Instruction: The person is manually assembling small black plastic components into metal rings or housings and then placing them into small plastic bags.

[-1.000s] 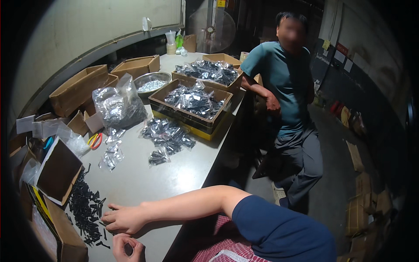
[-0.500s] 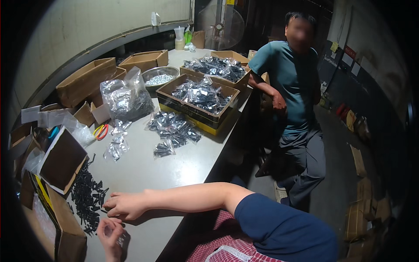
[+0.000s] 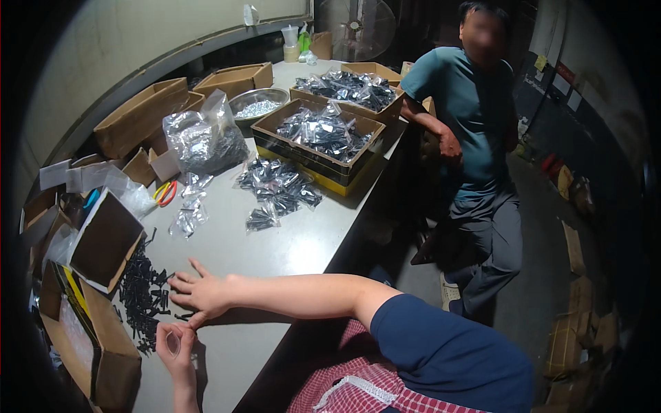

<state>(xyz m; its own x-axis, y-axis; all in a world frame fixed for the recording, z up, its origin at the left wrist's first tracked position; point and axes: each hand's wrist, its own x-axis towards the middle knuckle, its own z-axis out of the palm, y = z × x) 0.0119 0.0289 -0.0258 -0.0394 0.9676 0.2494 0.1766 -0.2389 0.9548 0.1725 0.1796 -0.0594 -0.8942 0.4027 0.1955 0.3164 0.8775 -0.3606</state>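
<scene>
Black screws (image 3: 143,297) heaped loose on the near left of the grey counter (image 3: 289,241), between an open cardboard box (image 3: 103,241) tipped on its side and the two hands. Right hand (image 3: 200,292) flat and open, fingers spread, reaching across from the right with fingertips at the edge of the heap. Left hand (image 3: 175,344) just nearer, below the right one, fingers curled around something small and pale; too small to tell what. Another cardboard box (image 3: 89,337) at the near left corner, flap open.

Further along the counter, small clear bags of dark parts (image 3: 275,189) scattered in the middle, a big clear bag (image 3: 203,141) of the same standing behind them, red and yellow scissors (image 3: 165,193) lying to its left. Beyond, a shallow box (image 3: 317,134) full of packed bags, a second such box (image 3: 351,86) farther off, a metal bowl (image 3: 258,104) of silvery pieces, empty boxes along the far left wall. At the right, beside the counter's far end, another person (image 3: 475,158) in a teal shirt, one arm resting against the counter edge.
</scene>
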